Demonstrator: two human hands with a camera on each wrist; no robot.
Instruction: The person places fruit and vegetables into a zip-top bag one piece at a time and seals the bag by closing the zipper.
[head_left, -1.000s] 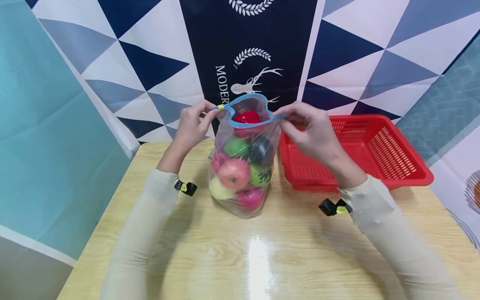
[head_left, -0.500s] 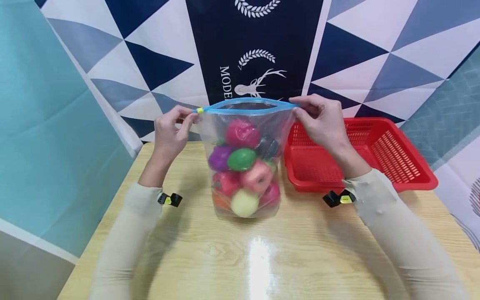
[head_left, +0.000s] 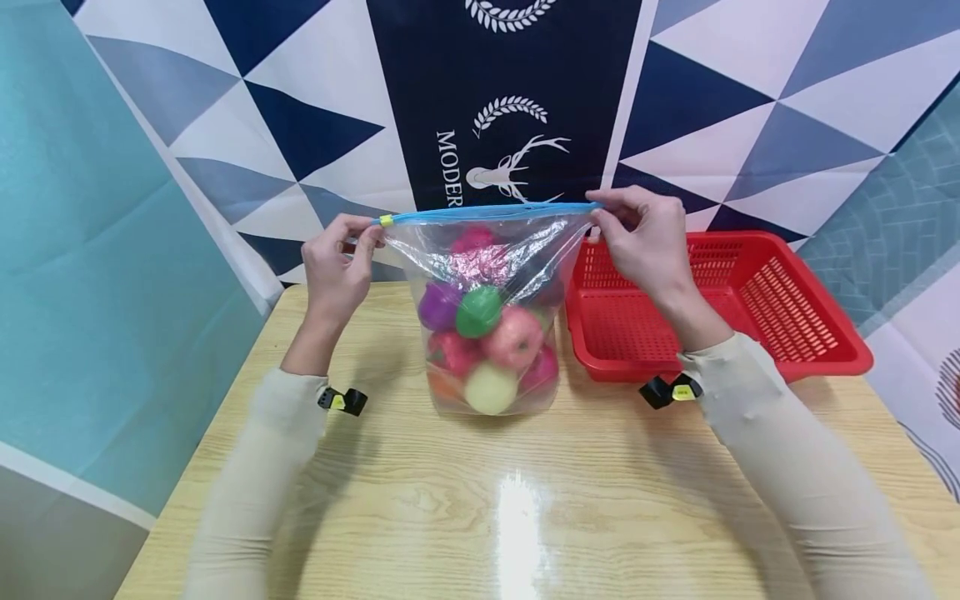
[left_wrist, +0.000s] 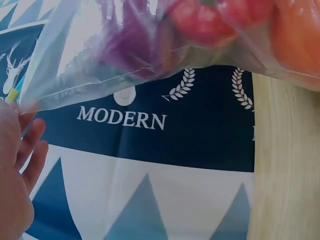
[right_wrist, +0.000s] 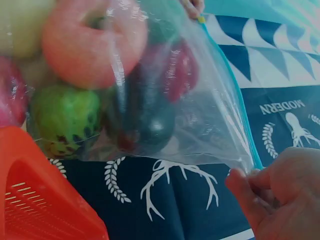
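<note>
A clear zipper bag (head_left: 420, 250) with a blue top strip hangs stretched between both hands, full of toy-like fruit and vegetables. Its left top corner, beside the yellow slider (head_left: 386, 221), is pinched by my left hand (head_left: 334, 262). My right hand (head_left: 647, 242) pinches the opposite corner between thumb and fingers. Through the plastic show a pinkish apple (head_left: 514, 337), a green piece (head_left: 478, 311), a purple one (head_left: 439, 306) and a pale yellow ball (head_left: 491, 388). In the right wrist view a green spotted fruit (right_wrist: 65, 120) and a dark piece (right_wrist: 142, 120) lie inside too.
A red plastic basket (head_left: 825, 367) with slotted walls stands on the wooden table (head_left: 420, 508), right of the bag and behind the right forearm. A patterned cloth (head_left: 315, 100) hangs at the table's back edge.
Both hands have moved apart, the left one leftward and the right one rightward. The bag's mouth went from gaping to a nearly straight, flat line, and the bag spread wider.
</note>
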